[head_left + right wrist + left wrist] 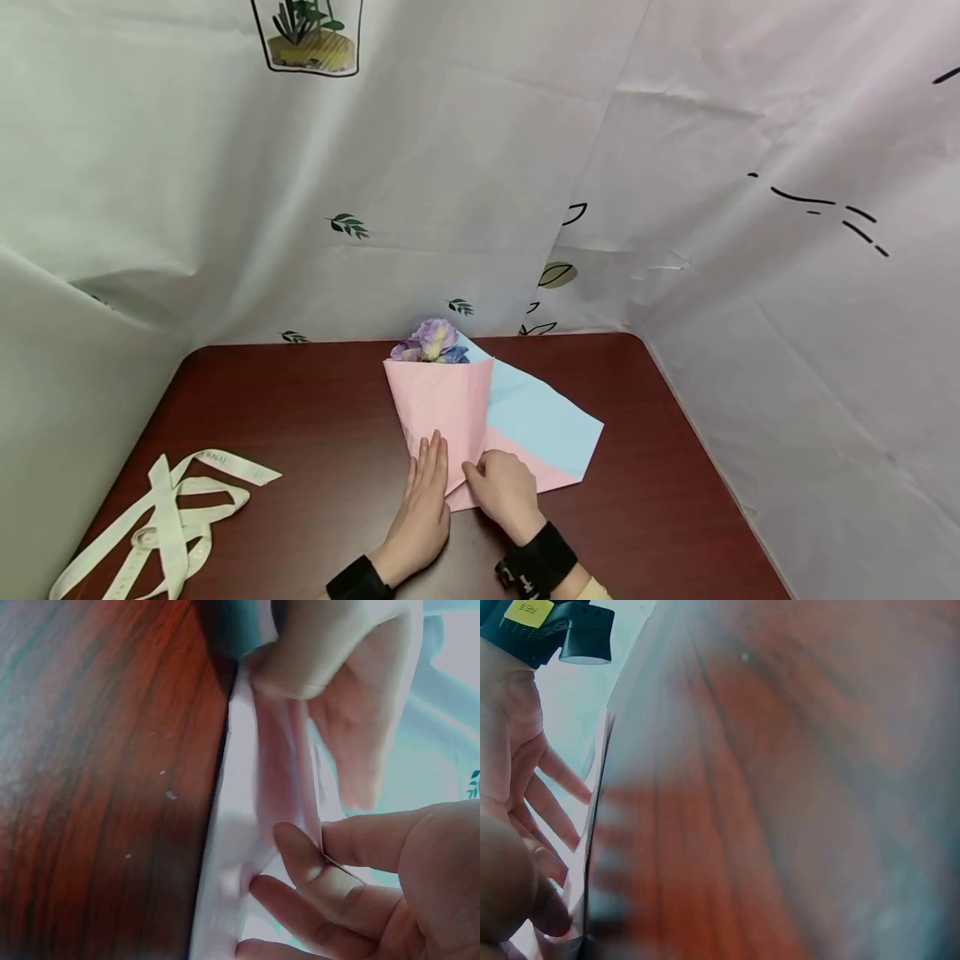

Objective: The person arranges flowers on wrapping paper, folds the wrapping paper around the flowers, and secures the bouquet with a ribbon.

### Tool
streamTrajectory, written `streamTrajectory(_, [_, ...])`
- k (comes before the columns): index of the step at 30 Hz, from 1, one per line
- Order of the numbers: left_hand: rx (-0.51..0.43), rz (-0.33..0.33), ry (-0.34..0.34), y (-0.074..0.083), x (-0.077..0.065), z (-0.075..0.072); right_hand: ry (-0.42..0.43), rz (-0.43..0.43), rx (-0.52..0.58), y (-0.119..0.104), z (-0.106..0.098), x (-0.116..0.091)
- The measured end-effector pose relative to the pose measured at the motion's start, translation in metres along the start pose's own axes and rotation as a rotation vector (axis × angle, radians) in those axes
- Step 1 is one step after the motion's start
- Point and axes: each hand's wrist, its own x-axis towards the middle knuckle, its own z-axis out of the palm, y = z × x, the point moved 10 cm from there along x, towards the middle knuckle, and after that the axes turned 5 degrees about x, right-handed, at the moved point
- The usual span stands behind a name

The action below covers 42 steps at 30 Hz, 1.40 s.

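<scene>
A bouquet of purple and blue flowers (435, 337) lies at the table's back, its lower part hidden in wrapping paper (438, 400). Pink shows on the folded front, and a light blue flap (551, 421) spreads out to the right. My left hand (422, 504) rests on the lower left of the wrap with its fingers straight, pointing toward the blooms. Beside it, my right hand (506, 492) pinches the paper near the bottom fold. The right wrist view shows the thumb and finger (300, 859) of that hand gripping the paper's edge.
On the left of the dark wooden table (322, 400), a long cream ribbon (168, 517) with printed lettering lies in loose loops. A pale patterned curtain (420, 167) hangs behind and along both sides of the table.
</scene>
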Motion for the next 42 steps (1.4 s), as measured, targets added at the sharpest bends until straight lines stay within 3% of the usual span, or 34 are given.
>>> streamTrajectory(7, [0.046, 0.002, 0.045, 0.001, 0.000, 0.000, 0.027, -0.014, -0.020, 0.002, -0.005, 0.004])
streamTrajectory(16, [0.133, 0.137, -0.032, -0.008, -0.004, 0.011, 0.047, 0.000, -0.047, 0.017, -0.006, 0.006])
streamTrajectory(25, [0.202, 0.204, -0.126, -0.024, -0.011, 0.023, 0.074, -0.014, -0.085, 0.017, -0.004, 0.007])
streamTrajectory(33, [0.275, 0.356, -0.181, -0.024, -0.018, 0.025, 0.092, -0.020, -0.108, 0.018, -0.005, 0.008])
streamTrajectory(36, [0.232, 0.367, -0.266, -0.025, -0.020, 0.026, 0.079, -0.013, -0.101, 0.019, -0.004, 0.008])
streamTrajectory(42, [0.043, 0.298, -0.519, -0.017, -0.025, 0.007, 0.068, -0.011, -0.090, 0.019, -0.001, 0.008])
